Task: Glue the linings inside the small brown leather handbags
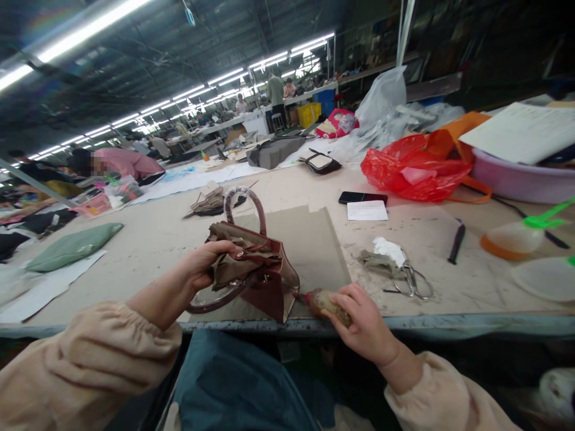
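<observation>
A brown handbag (269, 293) with two looped handles lies tilted near the table's front edge, its olive lining bunched out of the opening. My left hand (209, 260) is closed on that lining and the bag's upper edge. One handle, wrapped in clear film, stands up behind; the other droops toward me. In my right hand (357, 311) is a stained, brownish squeeze bottle (324, 302) with a red neck, fingers wrapped round its body. Its tip points left at the bag's side edge, at or very near it; contact I cannot tell.
Scissors (413, 284) lie right beside scraps and a white tissue (389, 250). Beyond are a phone (363, 197), a white card (367, 211), a black tool (457, 242), a red plastic bag (415, 170) and green-capped bottles (516, 236). A green pouch (74, 246) lies left; a person in pink (128, 164) bends over the table.
</observation>
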A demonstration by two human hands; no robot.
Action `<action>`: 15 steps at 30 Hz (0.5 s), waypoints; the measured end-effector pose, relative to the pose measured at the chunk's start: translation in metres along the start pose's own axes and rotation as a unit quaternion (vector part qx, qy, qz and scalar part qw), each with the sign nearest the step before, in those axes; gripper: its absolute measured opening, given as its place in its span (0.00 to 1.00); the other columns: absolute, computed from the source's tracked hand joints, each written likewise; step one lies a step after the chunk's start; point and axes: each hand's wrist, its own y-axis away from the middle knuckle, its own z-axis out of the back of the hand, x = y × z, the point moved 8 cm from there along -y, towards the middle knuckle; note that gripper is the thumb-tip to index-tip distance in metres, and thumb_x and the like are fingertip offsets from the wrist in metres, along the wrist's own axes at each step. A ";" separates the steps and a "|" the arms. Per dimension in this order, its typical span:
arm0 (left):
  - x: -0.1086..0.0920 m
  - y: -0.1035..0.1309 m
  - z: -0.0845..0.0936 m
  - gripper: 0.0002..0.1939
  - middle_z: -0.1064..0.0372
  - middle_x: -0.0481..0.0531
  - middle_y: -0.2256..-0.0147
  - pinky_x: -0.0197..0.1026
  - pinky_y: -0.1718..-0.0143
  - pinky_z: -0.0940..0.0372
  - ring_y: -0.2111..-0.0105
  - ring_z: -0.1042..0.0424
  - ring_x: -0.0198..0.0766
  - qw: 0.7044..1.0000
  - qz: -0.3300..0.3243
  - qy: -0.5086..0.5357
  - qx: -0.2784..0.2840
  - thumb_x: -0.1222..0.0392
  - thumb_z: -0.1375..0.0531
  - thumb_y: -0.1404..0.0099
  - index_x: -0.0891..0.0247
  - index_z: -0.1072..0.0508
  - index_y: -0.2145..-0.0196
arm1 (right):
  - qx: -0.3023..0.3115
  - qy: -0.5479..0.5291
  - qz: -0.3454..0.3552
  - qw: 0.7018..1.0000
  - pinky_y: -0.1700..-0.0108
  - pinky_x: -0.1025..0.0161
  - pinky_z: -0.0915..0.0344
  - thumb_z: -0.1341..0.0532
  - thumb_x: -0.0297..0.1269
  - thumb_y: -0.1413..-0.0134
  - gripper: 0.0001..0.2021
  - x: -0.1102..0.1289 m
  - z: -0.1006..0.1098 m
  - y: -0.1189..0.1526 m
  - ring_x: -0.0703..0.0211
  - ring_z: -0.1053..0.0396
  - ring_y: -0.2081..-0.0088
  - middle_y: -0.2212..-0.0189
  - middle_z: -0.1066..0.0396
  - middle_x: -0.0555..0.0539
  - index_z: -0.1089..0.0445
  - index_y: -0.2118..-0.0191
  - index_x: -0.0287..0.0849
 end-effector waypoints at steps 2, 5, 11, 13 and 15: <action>-0.002 -0.001 -0.001 0.13 0.21 0.64 0.71 0.39 0.72 0.25 0.75 0.22 0.44 1.000 -0.005 0.000 -0.010 0.75 0.43 0.51 0.73 0.23 0.67 | -0.005 0.019 0.007 1.000 0.63 0.57 0.37 0.39 0.31 0.41 0.06 0.002 0.001 -0.001 0.54 0.40 0.63 0.65 0.37 0.44 0.36 0.59 0.43; -0.003 0.000 -0.005 0.14 0.21 0.62 0.71 0.41 0.70 0.24 0.75 0.22 0.45 1.000 0.000 0.001 -0.023 0.76 0.43 0.52 0.72 0.24 0.67 | 0.013 0.005 0.006 1.000 0.64 0.57 0.37 0.39 0.31 0.42 0.06 0.005 -0.001 0.000 0.54 0.40 0.64 0.65 0.37 0.45 0.36 0.59 0.43; -0.003 0.000 -0.017 0.14 0.22 0.61 0.72 0.47 0.68 0.24 0.73 0.21 0.49 1.000 0.012 0.002 -0.006 0.75 0.43 0.51 0.71 0.25 0.66 | 0.013 -0.014 -0.002 1.000 0.63 0.57 0.35 0.39 0.32 0.42 0.07 -0.001 -0.003 0.003 0.54 0.38 0.63 0.65 0.36 0.44 0.35 0.58 0.44; -0.003 -0.001 -0.017 0.13 0.22 0.62 0.72 0.46 0.69 0.24 0.74 0.21 0.49 1.000 0.009 0.005 -0.006 0.75 0.43 0.51 0.71 0.25 0.66 | -0.014 0.006 -0.015 1.000 0.62 0.56 0.35 0.39 0.33 0.41 0.07 -0.006 0.001 0.001 0.54 0.38 0.63 0.64 0.36 0.44 0.34 0.57 0.43; -0.002 -0.002 -0.015 0.14 0.21 0.62 0.72 0.44 0.71 0.24 0.75 0.22 0.48 1.000 0.009 0.009 -0.016 0.75 0.43 0.50 0.71 0.25 0.65 | -0.011 0.004 -0.022 1.000 0.62 0.56 0.35 0.39 0.33 0.42 0.07 -0.008 0.001 0.000 0.54 0.38 0.63 0.65 0.36 0.44 0.35 0.58 0.43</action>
